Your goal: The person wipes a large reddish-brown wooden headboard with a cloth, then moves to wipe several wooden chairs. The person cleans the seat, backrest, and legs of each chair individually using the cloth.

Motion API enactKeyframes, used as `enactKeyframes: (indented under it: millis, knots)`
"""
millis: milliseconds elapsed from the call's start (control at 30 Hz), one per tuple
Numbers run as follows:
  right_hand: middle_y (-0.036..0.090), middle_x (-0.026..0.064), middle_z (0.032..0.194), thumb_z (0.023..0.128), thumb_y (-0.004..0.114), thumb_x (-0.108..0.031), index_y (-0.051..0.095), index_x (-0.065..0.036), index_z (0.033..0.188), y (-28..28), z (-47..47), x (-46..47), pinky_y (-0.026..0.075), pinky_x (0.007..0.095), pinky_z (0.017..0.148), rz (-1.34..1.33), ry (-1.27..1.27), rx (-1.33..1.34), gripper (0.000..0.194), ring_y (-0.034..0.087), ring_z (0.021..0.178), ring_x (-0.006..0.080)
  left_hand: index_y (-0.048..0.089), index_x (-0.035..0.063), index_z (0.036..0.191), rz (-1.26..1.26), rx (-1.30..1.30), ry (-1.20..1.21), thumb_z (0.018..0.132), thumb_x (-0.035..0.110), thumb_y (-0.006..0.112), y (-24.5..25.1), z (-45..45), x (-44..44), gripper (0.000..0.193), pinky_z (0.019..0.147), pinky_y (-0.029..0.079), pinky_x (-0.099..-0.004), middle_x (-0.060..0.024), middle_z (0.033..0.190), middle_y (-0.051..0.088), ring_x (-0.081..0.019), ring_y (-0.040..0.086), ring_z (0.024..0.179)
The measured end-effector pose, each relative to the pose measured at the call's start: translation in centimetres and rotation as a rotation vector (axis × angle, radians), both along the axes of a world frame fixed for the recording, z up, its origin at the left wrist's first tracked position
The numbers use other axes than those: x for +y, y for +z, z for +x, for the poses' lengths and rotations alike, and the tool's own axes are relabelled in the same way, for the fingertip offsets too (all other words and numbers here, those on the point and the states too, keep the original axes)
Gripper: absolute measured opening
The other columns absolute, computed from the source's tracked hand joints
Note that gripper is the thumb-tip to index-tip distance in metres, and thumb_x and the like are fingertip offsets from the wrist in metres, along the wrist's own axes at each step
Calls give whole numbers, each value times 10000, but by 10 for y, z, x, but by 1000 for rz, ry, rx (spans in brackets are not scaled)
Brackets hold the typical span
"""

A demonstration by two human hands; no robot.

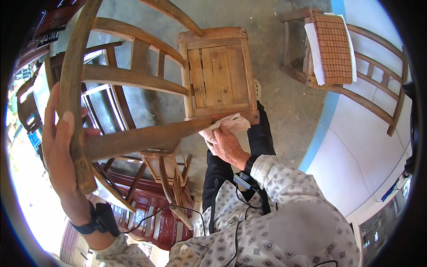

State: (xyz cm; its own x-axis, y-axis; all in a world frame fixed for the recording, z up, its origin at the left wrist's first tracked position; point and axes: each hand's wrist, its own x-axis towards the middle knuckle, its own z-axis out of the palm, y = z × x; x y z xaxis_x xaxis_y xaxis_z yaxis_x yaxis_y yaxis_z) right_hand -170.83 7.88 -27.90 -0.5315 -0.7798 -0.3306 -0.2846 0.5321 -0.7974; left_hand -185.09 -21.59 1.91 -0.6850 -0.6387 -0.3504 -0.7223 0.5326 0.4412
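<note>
A wooden chair (218, 75) with a plank seat stands in front of me, its curved top rail (70, 80) towards my left. My left hand (61, 143) grips that rail near its end, with the thumb on the near face and some fingers hidden behind the wood. In my right hand (230, 147) is a crumpled, pale cloth (233, 124). The cloth lies against the seat's near corner, where the back post (146, 138) meets the seat frame. Part of that joint is covered by the cloth.
Another wooden chair (308, 78) with a brown woven mat (333, 50) stands by the white wall (337, 147). More wooden chairs (166, 160) and a dark red carved wooden seat (160, 220) are at lower left. A black cable (153, 213) runs from my left wrist.
</note>
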Motion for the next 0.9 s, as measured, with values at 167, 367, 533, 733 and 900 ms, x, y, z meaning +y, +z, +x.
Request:
enactKeyframes:
  millis: [167,367,533,733,900]
  knots:
    - [602,139,1246,841,770,-210,610,-11,1313,12,-11,-17,455,390,1099,-266,124,-198,537,565,1216,302,499,218,1524,-9,39,-107,968,485,606,0,-21,-14,626,706,635,-298,-142,1198,663,-208,746,806]
    - [598,108,1373,849,668,-90,597,-34,1366,21,-67,10,430,369,1148,-220,151,18,525,542,1304,290,612,170,1432,180,151,-252,994,401,595,1,-54,-50,495,1004,560,-374,-144,1446,578,-262,642,1238]
    - [647,65,1214,754,718,24,710,-71,1219,30,-112,57,534,380,999,-119,-3,62,475,610,1174,304,700,142,1303,244,459,-583,1027,312,514,-20,-77,-72,374,1203,376,-420,-124,1401,634,-290,546,1367]
    - [621,65,1218,706,738,51,683,-109,1281,31,-136,54,507,390,1042,-191,-86,73,599,584,1210,300,745,138,1160,185,756,-778,1027,182,582,-19,-73,-75,215,1138,449,-433,-106,1218,718,-297,613,1279]
    - [665,123,1124,734,683,69,685,-92,1232,14,-173,73,531,411,991,-264,-367,207,523,629,1136,367,791,134,1016,-288,775,-473,922,230,760,-53,-93,-82,137,1050,470,-382,-49,1113,749,-188,684,1084]
